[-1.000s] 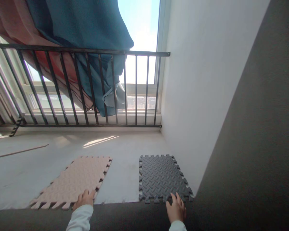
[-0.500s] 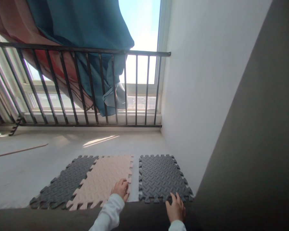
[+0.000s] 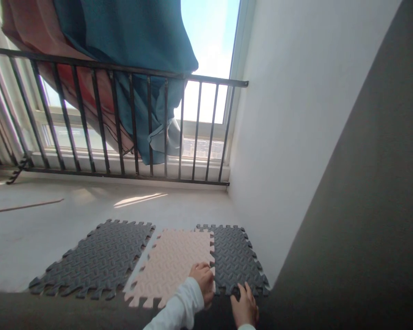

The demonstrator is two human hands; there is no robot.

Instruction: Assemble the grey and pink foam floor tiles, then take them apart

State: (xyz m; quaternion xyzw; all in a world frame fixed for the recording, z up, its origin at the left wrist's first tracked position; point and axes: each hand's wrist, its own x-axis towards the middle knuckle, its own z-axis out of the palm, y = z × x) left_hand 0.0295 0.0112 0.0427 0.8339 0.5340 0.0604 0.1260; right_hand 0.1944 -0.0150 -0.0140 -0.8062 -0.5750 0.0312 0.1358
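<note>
A pink foam mat tile point(image 3: 172, 261) with jigsaw edges lies between two dark grey ones, its right edge overlapping the right grey tile point(image 3: 234, 256). My left hand point(image 3: 203, 277) has its fingers closed on the pink tile's right edge. At the front edge of the right grey tile is my right hand point(image 3: 245, 305), fingers apart, fingertips touching or just over that edge. The left grey tile point(image 3: 103, 256) lies apart from the pink one, with a strip of pale surface showing between them.
A black metal railing point(image 3: 137, 176) runs across the back, before a window and a hanging blue and red curtain point(image 3: 124, 32). A white wall point(image 3: 278, 114) rises at the right. A thin stick point(image 3: 27, 206) lies at the left.
The pink tile has moved right with my left hand, off the left grey tile and onto the right one. My right hand has shifted slightly left and down in view.
</note>
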